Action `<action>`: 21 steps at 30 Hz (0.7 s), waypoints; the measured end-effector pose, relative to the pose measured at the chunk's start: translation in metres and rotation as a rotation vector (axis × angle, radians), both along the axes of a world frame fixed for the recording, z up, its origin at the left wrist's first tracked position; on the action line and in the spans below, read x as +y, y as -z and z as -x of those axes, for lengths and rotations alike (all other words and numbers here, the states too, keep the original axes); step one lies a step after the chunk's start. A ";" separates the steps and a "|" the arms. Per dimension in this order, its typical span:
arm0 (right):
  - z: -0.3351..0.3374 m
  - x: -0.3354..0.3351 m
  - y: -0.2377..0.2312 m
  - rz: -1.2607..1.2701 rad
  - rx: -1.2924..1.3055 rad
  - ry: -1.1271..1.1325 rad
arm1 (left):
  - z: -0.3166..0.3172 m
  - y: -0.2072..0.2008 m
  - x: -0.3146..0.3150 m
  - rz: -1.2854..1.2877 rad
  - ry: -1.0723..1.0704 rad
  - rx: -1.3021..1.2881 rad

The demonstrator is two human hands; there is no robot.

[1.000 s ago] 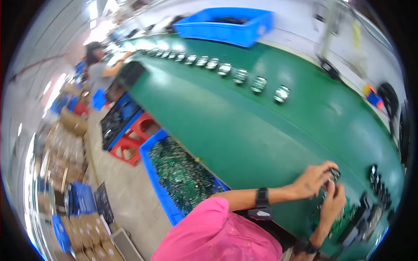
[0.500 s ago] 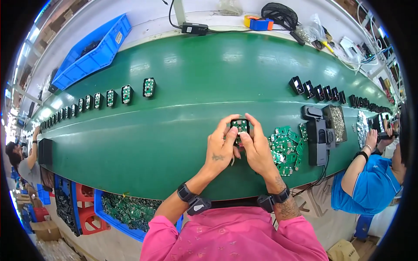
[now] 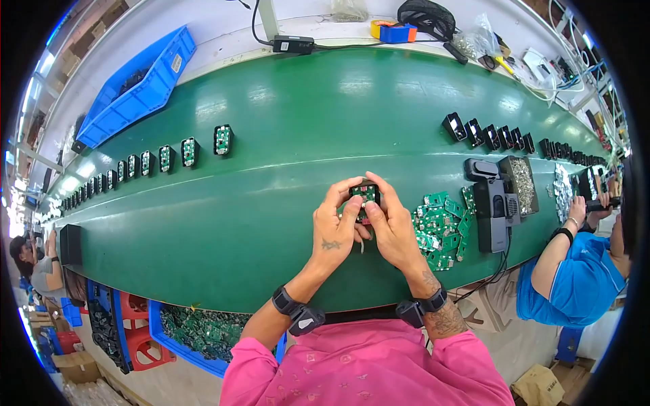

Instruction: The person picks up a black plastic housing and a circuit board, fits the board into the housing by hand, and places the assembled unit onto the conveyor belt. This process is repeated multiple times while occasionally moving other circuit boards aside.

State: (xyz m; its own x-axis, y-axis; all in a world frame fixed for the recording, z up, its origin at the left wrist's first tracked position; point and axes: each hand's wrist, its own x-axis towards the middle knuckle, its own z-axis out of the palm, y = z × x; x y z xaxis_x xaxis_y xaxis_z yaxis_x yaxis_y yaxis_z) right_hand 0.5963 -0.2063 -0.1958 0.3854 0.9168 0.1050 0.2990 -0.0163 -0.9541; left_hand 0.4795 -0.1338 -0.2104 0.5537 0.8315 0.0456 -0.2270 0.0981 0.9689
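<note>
Between my two hands is a black plastic case with a green circuit board [image 3: 366, 192] in it, held above the green table. My left hand [image 3: 334, 222] is closed round its left side, thumb pressed on the board. Gripping the other side, my right hand [image 3: 393, 227] also has its thumb on the board. The fingers beneath the case are partly hidden. Just right of my right hand lies a loose pile of green circuit boards [image 3: 443, 227].
A row of filled cases [image 3: 189, 153] runs along the left; black cases [image 3: 493, 138] line the far right. Beyond the board pile stand a dark grey device [image 3: 492, 220] and a box of small metal parts [image 3: 521, 183]. A blue bin [image 3: 139, 88] is far left. A co-worker [image 3: 575, 271] sits at right.
The view has shifted slightly. Both hands still hold the case, with the thumbs pressed on the board; little else differs.
</note>
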 end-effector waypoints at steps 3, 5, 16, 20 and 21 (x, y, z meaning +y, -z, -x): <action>0.000 0.001 0.000 -0.049 -0.072 -0.003 | 0.001 0.004 -0.001 -0.060 -0.022 0.008; -0.001 0.001 0.001 -0.128 -0.181 0.012 | 0.001 0.001 -0.004 -0.088 -0.050 0.001; 0.003 0.010 0.016 -0.286 -0.092 0.049 | -0.004 0.012 -0.004 -0.343 -0.171 -0.036; 0.005 0.031 0.015 -0.150 0.021 0.018 | 0.001 0.023 0.018 -0.260 -0.204 0.020; 0.004 0.037 0.011 -0.046 0.013 -0.020 | 0.003 0.023 0.025 -0.219 -0.186 0.029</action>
